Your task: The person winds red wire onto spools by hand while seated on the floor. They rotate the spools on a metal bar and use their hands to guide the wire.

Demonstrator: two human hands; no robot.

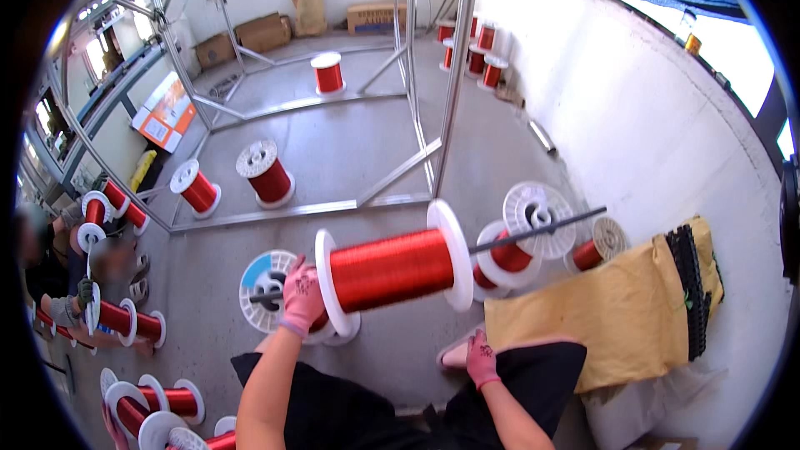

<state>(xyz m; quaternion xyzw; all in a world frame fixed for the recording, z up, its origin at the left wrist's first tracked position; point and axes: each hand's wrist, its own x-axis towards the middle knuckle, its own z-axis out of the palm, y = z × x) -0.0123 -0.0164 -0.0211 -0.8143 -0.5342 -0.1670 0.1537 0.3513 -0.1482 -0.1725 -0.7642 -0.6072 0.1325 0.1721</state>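
Note:
A large spool (392, 271) of red wire with white flanges lies sideways on a dark rod (540, 230). My left hand (302, 296), in a pink glove, is closed over the rod, close against the spool's left flange; its fingers are partly hidden. The rod's left end crosses above a white spool with a blue label (258, 271). Its right part passes over more spools (539, 208). My right hand (481, 360), also pink-gloved, hangs beside my right knee, fingers apart from the spool and holding nothing visible.
A metal frame (308, 212) stands ahead, with red-wire spools (265, 173) inside it. A yellow sack (596, 317) lies at right, near the white wall (667, 150). More spools (150, 404) lie at lower left. Another person (62, 300) handles spools at far left.

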